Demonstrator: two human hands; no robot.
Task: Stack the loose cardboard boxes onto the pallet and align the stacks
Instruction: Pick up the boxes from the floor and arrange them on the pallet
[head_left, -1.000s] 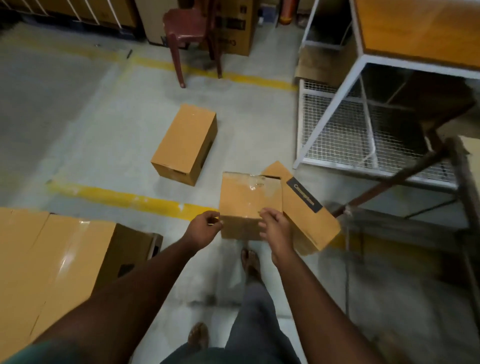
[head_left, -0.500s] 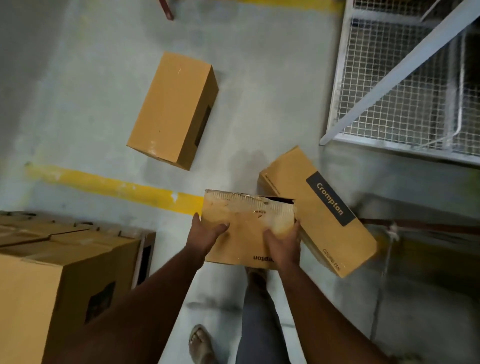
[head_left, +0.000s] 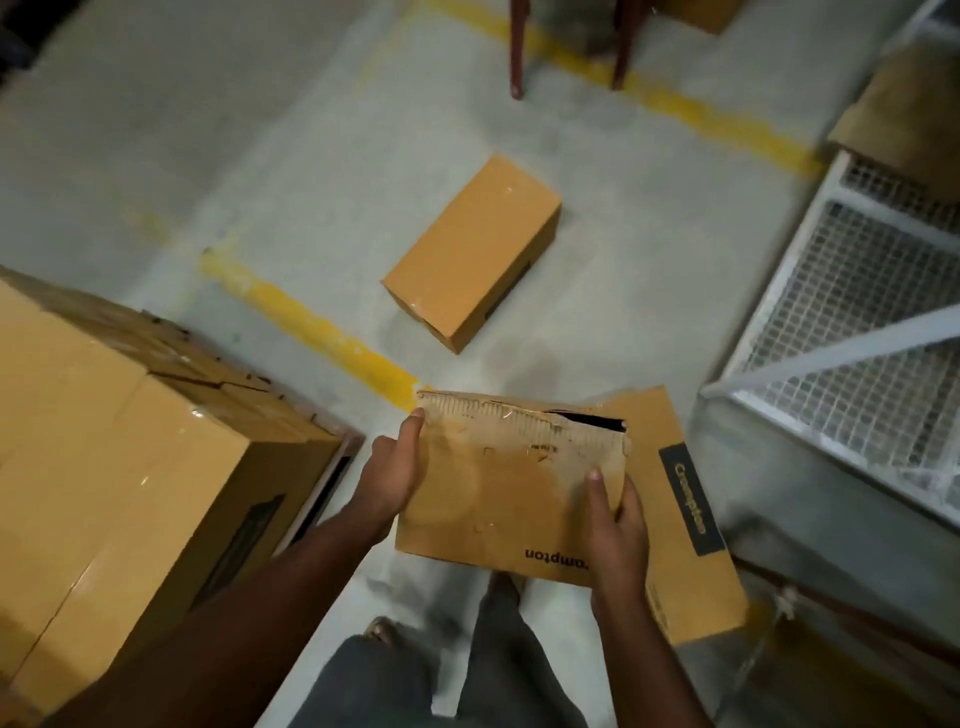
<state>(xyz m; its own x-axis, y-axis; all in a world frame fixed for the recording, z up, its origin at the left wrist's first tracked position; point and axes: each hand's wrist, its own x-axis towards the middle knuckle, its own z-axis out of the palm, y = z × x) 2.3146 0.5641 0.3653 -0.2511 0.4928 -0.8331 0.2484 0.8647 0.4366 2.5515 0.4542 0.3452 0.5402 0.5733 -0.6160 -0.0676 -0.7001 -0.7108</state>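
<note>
I hold a torn cardboard box in front of me, above the floor. My left hand grips its left side, thumb on the top edge. My right hand grips its right side, thumb on the near face. Its top edge is ripped and partly open. A second box with a dark label lies on the floor just behind and to the right of it. A third box lies on the floor farther off. The stack of boxes stands at my left; the pallet under it is hidden.
A white metal frame with wire mesh stands at the right. Red chair legs are at the top. Yellow floor lines cross the grey concrete. My legs and sandalled feet are below the held box.
The held box has come up and closer to me, and its face now tilts toward me. My view has swung so the stack at the left looks nearer.
</note>
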